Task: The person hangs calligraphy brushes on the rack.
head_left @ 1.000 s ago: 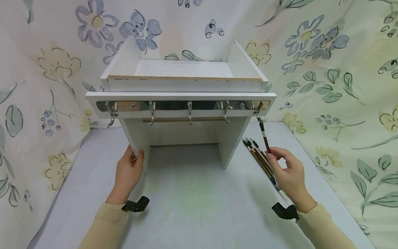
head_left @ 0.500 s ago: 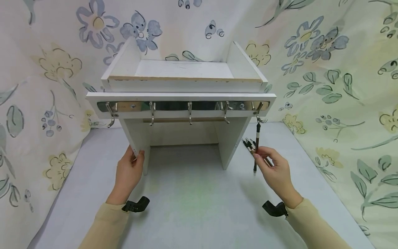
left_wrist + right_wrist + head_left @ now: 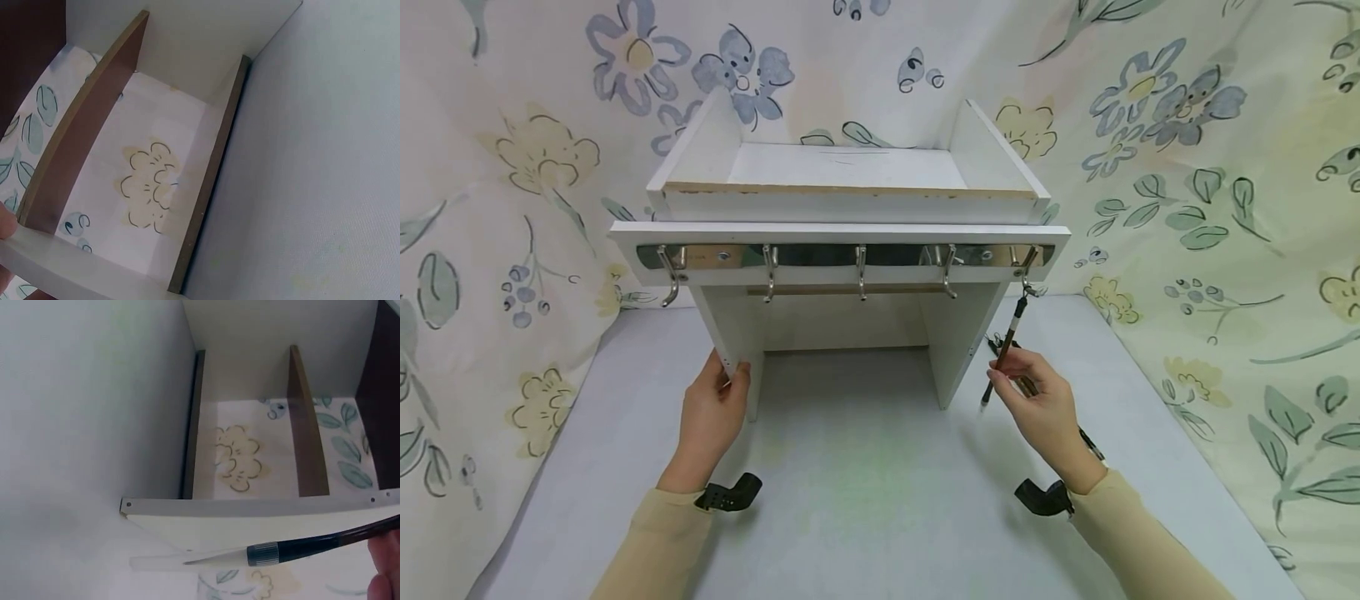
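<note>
A white wooden shelf unit (image 3: 850,208) stands on the table with a row of metal hooks along its front. My left hand (image 3: 709,421) grips the lower front edge of its left side panel (image 3: 730,333). From the rightmost hook (image 3: 1027,268) a dark-handled calligraphy brush (image 3: 1017,317) hangs by its top end, slanting down to the left. My right hand (image 3: 1043,410) pinches its handle with thumb and fingers. The right wrist view shows pale bristles inside a clear cap (image 3: 153,563) at the brush's lower end.
More brushes (image 3: 994,342) lie on the table (image 3: 865,517) to the right of the unit, mostly covered by my right hand and wrist. Flower-printed cloth (image 3: 1195,208) surrounds the table at the back and sides. A crossbar (image 3: 94,131) runs inside the unit.
My right hand has moved left, swinging the brush's lower end from right of the hook, through upright, to the left. The left hand keeps its grip on the side panel.
</note>
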Demonstrator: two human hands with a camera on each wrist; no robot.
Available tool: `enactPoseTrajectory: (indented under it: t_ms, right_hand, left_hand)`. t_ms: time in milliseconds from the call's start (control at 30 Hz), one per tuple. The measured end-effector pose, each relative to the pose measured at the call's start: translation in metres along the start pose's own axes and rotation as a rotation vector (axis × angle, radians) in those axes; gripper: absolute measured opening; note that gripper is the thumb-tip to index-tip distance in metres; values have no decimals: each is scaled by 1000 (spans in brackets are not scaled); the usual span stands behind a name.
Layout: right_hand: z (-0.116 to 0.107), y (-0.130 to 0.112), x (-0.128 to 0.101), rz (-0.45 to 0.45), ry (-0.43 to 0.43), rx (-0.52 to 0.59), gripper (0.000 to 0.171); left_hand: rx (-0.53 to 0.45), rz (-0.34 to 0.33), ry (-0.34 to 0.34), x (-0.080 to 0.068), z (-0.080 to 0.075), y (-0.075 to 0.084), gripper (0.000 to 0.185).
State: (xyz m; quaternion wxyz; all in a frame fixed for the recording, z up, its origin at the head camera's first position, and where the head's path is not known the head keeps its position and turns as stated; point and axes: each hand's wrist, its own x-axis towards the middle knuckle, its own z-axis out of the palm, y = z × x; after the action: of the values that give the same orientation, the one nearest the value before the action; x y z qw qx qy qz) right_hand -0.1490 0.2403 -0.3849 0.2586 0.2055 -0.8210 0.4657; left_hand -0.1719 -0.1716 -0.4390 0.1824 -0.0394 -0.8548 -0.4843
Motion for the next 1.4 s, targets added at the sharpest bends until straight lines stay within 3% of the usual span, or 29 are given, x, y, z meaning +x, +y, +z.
enactPoseTrajectory:
  t_ms: [567, 667, 900, 1100, 1400]
  right_hand:
    - [-8, -3, 2, -30, 24, -131, 34]
    - [-14, 6, 1, 22, 10, -155, 33]
    - [-32, 65, -8, 251, -12, -178, 32]
    - [-47, 97, -14, 417, -23, -217, 37]
    - [-61, 126, -26, 512, -63, -248, 44]
  left_hand:
    - [-9, 14, 11, 0, 1, -1, 48]
    - [-11, 9, 5, 0, 1, -1, 48]
    - [-1, -6, -1, 0, 0, -3, 49]
    - [-11, -13, -10, 0, 0, -4, 49]
    - [-25, -14, -11, 1, -1, -5, 49]
